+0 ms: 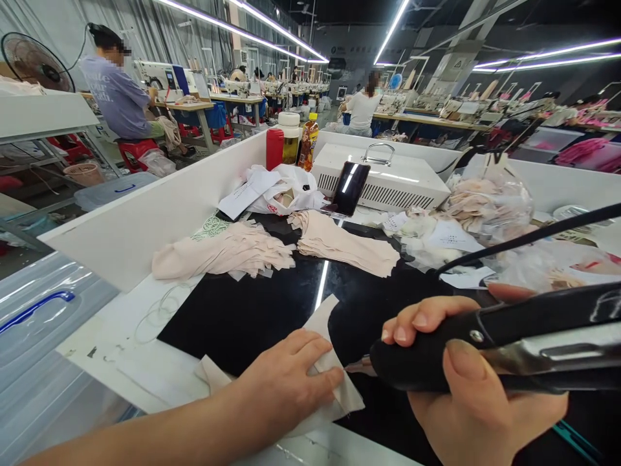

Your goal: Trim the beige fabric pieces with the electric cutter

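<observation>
My left hand (291, 378) grips a pale beige fabric piece (326, 318) low over the black work surface (218, 317), its fingers curled on the cloth. Part of the piece is hidden under that hand. In my right hand (480, 395) is a black handheld tool (417, 362) with a metal lever along its side and the thumb near the lever. The tool's narrow tip points left and reaches the fabric's edge beside my left fingertips; whether it touches cannot be made out. Beyond my hands lie two piles of similar beige pieces, a left pile (228, 249) and a right pile (347, 243).
A dark phone (350, 188) leans against a white vented box (383, 175). Bottles (290, 139) and a white plastic bag (286, 188) stand behind the piles. Bagged beige pieces (485, 200) lie right; a black cable (528, 236) arches there. White panels (160, 194) border the table.
</observation>
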`<state>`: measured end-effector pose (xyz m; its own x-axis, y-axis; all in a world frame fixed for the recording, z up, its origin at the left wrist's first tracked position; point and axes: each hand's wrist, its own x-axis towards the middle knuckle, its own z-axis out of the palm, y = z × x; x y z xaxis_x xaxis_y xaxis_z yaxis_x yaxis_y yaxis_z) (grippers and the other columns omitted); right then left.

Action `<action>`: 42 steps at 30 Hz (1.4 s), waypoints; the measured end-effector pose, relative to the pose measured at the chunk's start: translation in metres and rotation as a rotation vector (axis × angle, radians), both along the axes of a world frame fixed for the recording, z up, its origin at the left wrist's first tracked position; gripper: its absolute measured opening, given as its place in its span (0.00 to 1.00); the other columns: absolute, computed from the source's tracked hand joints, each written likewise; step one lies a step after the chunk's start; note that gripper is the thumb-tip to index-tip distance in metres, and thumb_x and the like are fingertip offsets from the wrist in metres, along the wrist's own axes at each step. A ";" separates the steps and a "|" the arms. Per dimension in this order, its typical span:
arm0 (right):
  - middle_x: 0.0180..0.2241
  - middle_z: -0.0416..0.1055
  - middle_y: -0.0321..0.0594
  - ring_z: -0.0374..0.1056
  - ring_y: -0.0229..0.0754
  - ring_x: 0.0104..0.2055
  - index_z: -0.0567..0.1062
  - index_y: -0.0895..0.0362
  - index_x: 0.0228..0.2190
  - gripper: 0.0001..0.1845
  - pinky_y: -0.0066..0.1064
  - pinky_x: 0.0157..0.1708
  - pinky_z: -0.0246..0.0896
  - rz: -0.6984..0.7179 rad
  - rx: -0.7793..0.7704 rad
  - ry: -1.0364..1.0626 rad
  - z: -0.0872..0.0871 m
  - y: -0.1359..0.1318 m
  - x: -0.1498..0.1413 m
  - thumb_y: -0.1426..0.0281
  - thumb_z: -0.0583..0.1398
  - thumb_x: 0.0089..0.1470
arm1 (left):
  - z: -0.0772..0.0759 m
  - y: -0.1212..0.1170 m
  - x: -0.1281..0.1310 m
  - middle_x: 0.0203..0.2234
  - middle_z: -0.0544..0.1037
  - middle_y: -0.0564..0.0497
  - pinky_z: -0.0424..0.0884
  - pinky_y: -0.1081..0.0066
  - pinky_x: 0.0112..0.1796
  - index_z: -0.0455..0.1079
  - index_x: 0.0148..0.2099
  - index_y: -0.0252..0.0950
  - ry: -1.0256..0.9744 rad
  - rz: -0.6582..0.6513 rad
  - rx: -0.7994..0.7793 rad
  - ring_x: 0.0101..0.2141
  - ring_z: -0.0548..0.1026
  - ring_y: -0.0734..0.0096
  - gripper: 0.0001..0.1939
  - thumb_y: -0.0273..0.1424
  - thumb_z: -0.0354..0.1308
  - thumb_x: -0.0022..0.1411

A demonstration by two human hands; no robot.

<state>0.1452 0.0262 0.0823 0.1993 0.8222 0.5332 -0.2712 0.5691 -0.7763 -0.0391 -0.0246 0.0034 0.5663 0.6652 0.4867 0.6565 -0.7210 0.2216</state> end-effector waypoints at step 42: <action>0.29 0.75 0.30 0.73 0.42 0.24 0.71 0.49 0.50 0.23 0.38 0.25 0.78 0.031 -0.013 -0.055 0.000 -0.002 0.000 0.67 0.74 0.58 | -0.009 -0.030 0.011 0.58 0.81 0.36 0.75 0.54 0.64 0.72 0.63 0.30 0.167 0.024 0.094 0.65 0.76 0.48 0.23 0.43 0.61 0.78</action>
<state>0.1456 0.0238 0.0826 0.1442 0.8344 0.5320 -0.2450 0.5510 -0.7977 -0.0285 -0.0541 -0.0053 0.6290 0.6354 0.4479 0.6959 -0.7170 0.0400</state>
